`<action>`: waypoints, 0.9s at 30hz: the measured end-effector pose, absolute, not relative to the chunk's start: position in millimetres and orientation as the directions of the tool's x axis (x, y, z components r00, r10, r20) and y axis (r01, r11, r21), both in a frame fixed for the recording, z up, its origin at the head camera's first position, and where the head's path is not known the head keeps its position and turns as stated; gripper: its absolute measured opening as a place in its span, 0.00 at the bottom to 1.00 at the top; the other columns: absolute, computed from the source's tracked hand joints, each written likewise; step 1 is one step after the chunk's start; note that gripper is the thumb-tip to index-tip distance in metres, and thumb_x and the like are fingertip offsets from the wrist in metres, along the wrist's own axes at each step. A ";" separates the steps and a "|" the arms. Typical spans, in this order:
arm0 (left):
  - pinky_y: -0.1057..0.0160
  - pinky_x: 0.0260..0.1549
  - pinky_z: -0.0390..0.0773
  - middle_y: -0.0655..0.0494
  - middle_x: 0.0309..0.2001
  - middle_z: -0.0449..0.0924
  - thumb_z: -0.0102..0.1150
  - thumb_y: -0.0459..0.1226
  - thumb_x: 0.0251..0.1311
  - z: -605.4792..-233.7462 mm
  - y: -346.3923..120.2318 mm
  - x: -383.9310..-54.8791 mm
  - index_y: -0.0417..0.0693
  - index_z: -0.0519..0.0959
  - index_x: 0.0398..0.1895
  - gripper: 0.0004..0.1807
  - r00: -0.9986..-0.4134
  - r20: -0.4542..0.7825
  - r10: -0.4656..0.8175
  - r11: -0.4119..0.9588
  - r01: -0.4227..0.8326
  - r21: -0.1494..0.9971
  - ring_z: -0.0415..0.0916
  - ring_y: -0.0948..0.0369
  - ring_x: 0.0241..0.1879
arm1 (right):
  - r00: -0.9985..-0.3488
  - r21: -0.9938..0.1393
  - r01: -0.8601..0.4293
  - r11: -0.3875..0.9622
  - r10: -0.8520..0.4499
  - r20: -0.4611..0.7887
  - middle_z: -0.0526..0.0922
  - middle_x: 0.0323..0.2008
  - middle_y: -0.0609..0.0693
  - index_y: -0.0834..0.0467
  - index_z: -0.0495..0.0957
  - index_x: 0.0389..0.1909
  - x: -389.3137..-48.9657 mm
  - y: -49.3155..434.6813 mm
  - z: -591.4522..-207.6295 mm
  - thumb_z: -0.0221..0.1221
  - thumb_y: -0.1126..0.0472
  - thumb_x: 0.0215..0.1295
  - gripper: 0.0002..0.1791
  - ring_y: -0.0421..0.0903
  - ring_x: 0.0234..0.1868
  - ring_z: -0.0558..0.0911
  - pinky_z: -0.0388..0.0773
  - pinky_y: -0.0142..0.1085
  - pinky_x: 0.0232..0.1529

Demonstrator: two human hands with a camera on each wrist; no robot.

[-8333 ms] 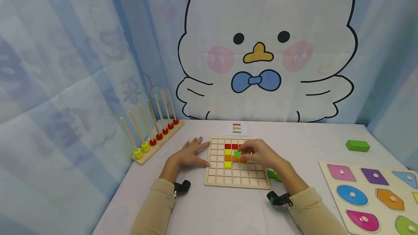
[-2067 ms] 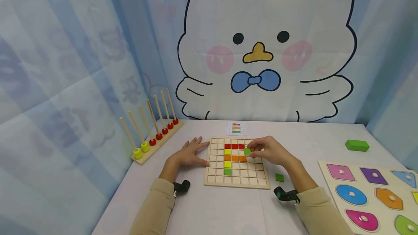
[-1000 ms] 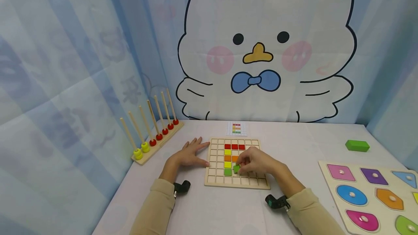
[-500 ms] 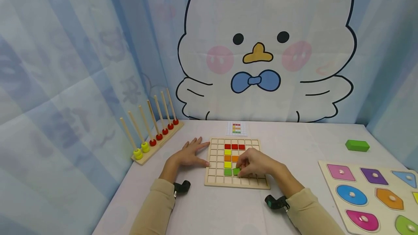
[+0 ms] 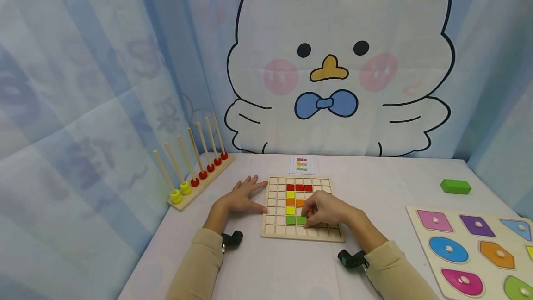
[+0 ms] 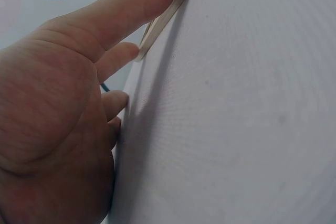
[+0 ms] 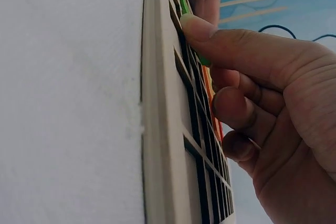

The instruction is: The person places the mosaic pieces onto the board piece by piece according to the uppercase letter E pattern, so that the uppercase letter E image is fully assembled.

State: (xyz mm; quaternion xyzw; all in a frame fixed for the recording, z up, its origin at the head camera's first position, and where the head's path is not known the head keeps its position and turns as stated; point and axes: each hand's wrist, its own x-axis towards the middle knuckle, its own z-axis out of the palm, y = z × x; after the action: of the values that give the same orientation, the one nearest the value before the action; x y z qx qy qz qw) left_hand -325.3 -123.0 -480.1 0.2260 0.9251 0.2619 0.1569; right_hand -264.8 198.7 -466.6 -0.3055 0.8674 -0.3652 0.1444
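Note:
A wooden grid board (image 5: pixel 276 231) lies on the table with square tiles in its cells. A red row (image 5: pixel 299 188) tops the pattern; below come a yellow tile, orange tiles (image 5: pixel 290 203), another yellow tile (image 5: pixel 290 210) and a green tile (image 5: pixel 290 220). My right hand (image 5: pixel 329 208) pinches a second green tile (image 5: pixel 301 220) by its right side, in the cell beside the first. Thumb and index meet at the tile in the right wrist view, the other fingers curled. My left hand (image 5: pixel 240 196), fingers spread, touches the board's left edge. The right hand hides cells behind it.
A small pattern card (image 5: pixel 301 164) lies behind the board. At the left stands a peg rack (image 5: pixel 202 182) with yellow and red beads. A green block (image 5: pixel 455 186) and a shape puzzle board (image 5: pixel 420 226) are at the right.
Since the earliest frame, a green tile has appeared below the lower yellow. My right hand has brought another from the right to beside it; lately this tile has sunk flatter. Left hand unmoved.

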 end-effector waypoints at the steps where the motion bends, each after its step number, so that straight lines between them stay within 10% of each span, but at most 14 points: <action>1: 0.42 0.81 0.27 0.48 0.86 0.40 0.73 0.61 0.54 -480.2 -122.9 -325.5 0.65 0.61 0.82 0.52 -0.849 -0.172 0.500 0.761 0.336 0.556 0.30 0.48 0.85 | -0.771 -0.721 -0.426 0.546 -0.636 -0.026 0.81 0.23 0.42 0.55 0.89 0.34 -264.8 198.9 -466.7 0.79 0.59 0.53 0.10 0.37 0.26 0.76 0.75 0.28 0.27; 27: 0.42 0.81 0.28 0.47 0.86 0.40 0.72 0.62 0.54 -481.4 -124.6 -325.3 0.64 0.61 0.82 0.53 -0.846 -0.160 0.508 0.757 0.351 0.551 0.30 0.47 0.85 | -0.874 -0.772 -0.331 0.543 -0.484 0.035 0.82 0.27 0.50 0.67 0.86 0.46 -267.2 258.2 -428.6 0.73 0.61 0.62 0.17 0.44 0.25 0.79 0.83 0.39 0.29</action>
State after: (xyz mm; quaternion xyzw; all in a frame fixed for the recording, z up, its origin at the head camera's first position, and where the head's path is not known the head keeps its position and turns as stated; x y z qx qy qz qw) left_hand -325.3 -124.6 -481.4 0.2321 0.9250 0.2597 0.1519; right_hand -267.2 258.2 -428.6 -0.2333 0.8735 -0.4173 0.0916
